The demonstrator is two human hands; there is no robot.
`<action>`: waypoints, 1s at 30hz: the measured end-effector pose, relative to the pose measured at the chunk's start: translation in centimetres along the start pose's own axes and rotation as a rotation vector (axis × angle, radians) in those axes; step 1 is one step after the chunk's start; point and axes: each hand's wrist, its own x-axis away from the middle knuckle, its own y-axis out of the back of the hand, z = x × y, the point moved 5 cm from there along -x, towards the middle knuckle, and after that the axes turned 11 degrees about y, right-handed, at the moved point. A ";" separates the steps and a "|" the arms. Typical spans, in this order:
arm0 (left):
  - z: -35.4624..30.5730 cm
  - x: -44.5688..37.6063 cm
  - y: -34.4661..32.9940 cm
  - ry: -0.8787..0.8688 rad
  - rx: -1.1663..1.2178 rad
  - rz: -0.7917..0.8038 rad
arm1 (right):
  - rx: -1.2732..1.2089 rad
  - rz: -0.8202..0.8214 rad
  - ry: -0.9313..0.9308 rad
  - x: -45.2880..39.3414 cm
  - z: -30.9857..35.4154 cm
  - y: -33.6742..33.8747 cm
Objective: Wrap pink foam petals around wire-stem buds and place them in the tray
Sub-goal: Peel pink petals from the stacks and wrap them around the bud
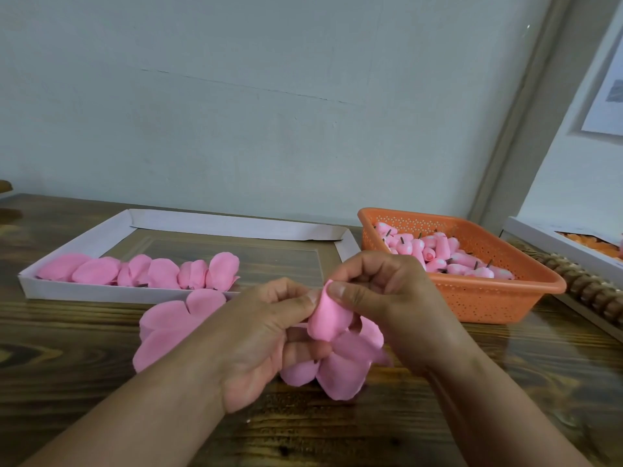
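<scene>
Both hands meet over the table's middle around one pink foam petal (326, 316). My left hand (266, 335) pinches the petal's left edge with its thumb and curls its fingers under it. My right hand (384, 298) pinches the petal's top with thumb and forefinger. The bud inside is hidden. More petals of the same piece (340, 372) hang below the hands. A flat stack of pink petals (168, 328) lies on the table to the left. The white cardboard tray (84, 244) behind holds a row of wrapped pink flowers (145, 271).
An orange perforated basket (485, 291) at the right holds several pink wire-stem buds (438, 254). A white box with orange pieces (573, 244) and a carved wooden rail (580, 288) stand at the far right. A pale wall rises behind the wooden table (337, 433).
</scene>
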 end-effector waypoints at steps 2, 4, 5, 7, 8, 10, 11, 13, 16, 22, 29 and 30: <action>0.1 -0.2 0.1 -0.022 0.033 -0.025 | 0.070 -0.053 0.003 0.0 0.1 0.0; 0.1 -0.3 0.2 -0.035 0.060 -0.031 | 0.126 -0.116 -0.004 0.0 0.2 0.1; 0.1 -0.4 0.3 -0.042 0.073 -0.029 | 0.151 -0.142 -0.008 0.1 0.2 0.2; 0.0 -0.4 0.3 -0.054 0.091 -0.019 | 0.197 -0.175 -0.010 0.1 0.3 0.3; 0.0 -0.4 0.2 -0.059 0.085 -0.010 | 0.210 -0.183 -0.013 0.1 0.4 0.3; 0.0 -0.3 0.1 -0.067 0.057 0.003 | 0.221 -0.188 -0.018 0.1 0.4 0.3; 0.0 -0.2 0.1 -0.068 0.046 -0.001 | 0.228 -0.184 -0.018 0.1 0.5 0.3; 0.0 -0.2 0.0 -0.072 0.030 -0.013 | 0.237 -0.166 -0.020 0.2 0.6 0.2; 0.0 -0.1 -0.1 -0.076 0.040 -0.016 | 0.199 -0.153 -0.020 0.2 0.6 0.0; -1.2 0.0 0.2 -0.090 0.239 0.043 | 0.082 -0.359 0.133 0.1 1.4 1.7; -1.6 0.3 -0.1 -0.040 0.356 0.215 | 0.255 -0.062 0.359 0.4 3.0 0.3; -1.6 0.4 -0.1 -0.040 0.369 0.225 | 0.305 -0.013 0.388 0.5 3.2 0.0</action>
